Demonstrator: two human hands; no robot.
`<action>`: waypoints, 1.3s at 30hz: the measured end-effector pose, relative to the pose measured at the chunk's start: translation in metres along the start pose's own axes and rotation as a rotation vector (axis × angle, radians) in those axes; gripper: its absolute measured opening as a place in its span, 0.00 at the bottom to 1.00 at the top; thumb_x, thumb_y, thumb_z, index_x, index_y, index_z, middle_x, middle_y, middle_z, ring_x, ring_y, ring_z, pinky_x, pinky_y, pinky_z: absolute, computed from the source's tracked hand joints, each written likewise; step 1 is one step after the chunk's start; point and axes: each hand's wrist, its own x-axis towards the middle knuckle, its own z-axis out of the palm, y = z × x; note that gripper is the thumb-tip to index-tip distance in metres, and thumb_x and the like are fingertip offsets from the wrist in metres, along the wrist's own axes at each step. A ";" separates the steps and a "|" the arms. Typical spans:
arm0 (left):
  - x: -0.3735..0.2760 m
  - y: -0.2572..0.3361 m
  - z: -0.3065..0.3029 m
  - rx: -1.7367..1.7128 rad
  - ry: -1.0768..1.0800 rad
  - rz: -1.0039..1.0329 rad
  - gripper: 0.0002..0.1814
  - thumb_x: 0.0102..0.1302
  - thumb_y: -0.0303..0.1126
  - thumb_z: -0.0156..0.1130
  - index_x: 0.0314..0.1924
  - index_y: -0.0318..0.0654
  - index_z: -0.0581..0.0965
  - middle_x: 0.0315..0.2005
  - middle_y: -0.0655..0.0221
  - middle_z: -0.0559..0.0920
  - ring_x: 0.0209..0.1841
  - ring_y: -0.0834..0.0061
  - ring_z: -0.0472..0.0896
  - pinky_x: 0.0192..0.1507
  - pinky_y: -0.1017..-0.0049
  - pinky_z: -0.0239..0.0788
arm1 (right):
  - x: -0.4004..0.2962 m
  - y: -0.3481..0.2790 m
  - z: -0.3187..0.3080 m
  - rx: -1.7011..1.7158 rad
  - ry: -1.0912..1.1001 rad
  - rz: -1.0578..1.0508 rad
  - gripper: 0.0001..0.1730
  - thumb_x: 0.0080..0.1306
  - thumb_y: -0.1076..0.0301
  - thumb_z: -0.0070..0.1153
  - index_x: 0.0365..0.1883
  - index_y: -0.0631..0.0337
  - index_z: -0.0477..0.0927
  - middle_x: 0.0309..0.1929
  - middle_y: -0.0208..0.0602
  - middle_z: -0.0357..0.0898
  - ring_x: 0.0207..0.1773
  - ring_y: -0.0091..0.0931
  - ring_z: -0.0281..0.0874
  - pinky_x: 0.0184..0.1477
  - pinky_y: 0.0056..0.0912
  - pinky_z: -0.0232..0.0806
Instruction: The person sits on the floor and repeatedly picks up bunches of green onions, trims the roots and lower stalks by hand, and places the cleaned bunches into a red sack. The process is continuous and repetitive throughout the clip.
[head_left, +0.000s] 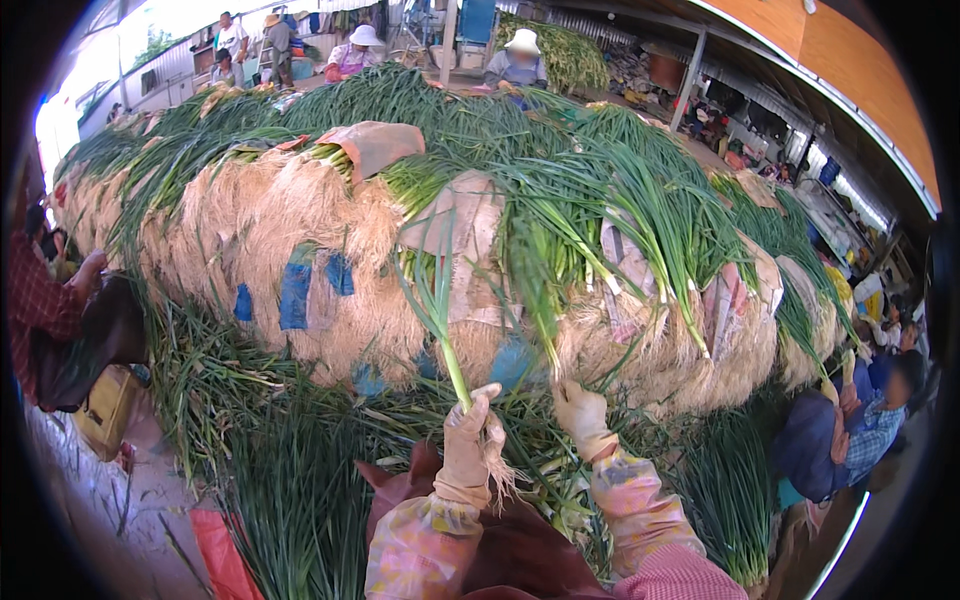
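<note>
My left hand (469, 442), in a pale glove, is closed around the white lower stem of a green onion (454, 367). Its leaves point up and its stringy roots hang below the fist. To the right, my right hand (583, 420), gloved too, grips the root end of another green onion (551, 349), whose blurred leaves rise against the heap. Before me stands a long heap of green onions (622, 187), with a thick fringe of pale roots (285, 217) facing me. Cloth sacks (457, 225) lie tucked among the bundles.
Loose leaves (247, 375) cover the ground below the heap. Bundled green onions stand at lower left (300, 495) and lower right (727, 495). A person in a plaid shirt (874, 435) sits at right, another (45, 307) at left. A yellow container (109, 412) stands at left. People work behind the heap.
</note>
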 end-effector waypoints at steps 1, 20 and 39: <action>-0.001 0.003 0.001 0.031 -0.002 0.012 0.15 0.72 0.39 0.58 0.53 0.38 0.79 0.17 0.74 0.77 0.12 0.85 0.68 0.13 0.84 0.54 | 0.000 -0.006 -0.009 0.060 0.076 0.033 0.05 0.63 0.65 0.62 0.34 0.54 0.81 0.22 0.42 0.79 0.20 0.41 0.78 0.24 0.39 0.71; -0.012 -0.004 0.007 0.155 0.134 -0.128 0.14 0.69 0.30 0.57 0.50 0.30 0.78 0.27 0.68 0.83 0.19 0.83 0.75 0.20 0.83 0.65 | -0.003 -0.079 -0.075 1.189 -0.386 0.636 0.24 0.77 0.52 0.43 0.53 0.64 0.78 0.34 0.37 0.85 0.29 0.22 0.79 0.31 0.24 0.71; -0.014 -0.003 -0.006 0.345 0.368 -0.194 0.11 0.69 0.38 0.61 0.32 0.39 0.75 0.16 0.75 0.73 0.13 0.84 0.65 0.15 0.80 0.55 | -0.022 -0.105 -0.058 0.289 -0.196 -0.455 0.18 0.71 0.55 0.57 0.30 0.62 0.79 0.25 0.39 0.78 0.30 0.27 0.79 0.29 0.29 0.70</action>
